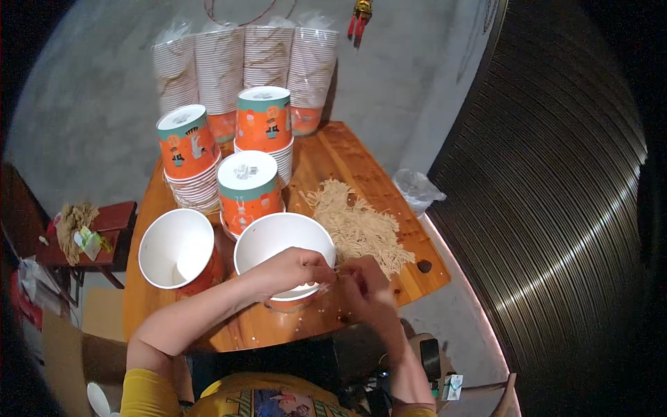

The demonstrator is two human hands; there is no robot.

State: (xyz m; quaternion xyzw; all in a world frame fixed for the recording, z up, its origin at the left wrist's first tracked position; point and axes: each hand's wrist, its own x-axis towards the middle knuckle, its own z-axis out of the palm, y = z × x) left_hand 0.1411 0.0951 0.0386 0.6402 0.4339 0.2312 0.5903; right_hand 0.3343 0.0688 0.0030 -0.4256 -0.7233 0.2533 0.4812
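A white-lined paper bucket (271,240) stands upright at the near edge of the wooden table, its mouth up. My left hand (299,270) reaches across its front right rim, fingers pinched together. Close by on the right, my right hand (366,279) has its fingers curled in, almost meeting the left. Something thin seems to run between the fingertips, too small to make out. To the left, a second paper bucket (176,249) tilts with its mouth toward me. A heap of tan cords (365,226) lies just beyond my right hand.
Upside-down orange and green buckets (248,191) stand nested in stacks behind. Tall bagged stacks (267,66) line the wall. A clear plastic bag (417,189) hangs at the table's right edge, near a ribbed metal shutter (556,208). At left is a low bench (104,229).
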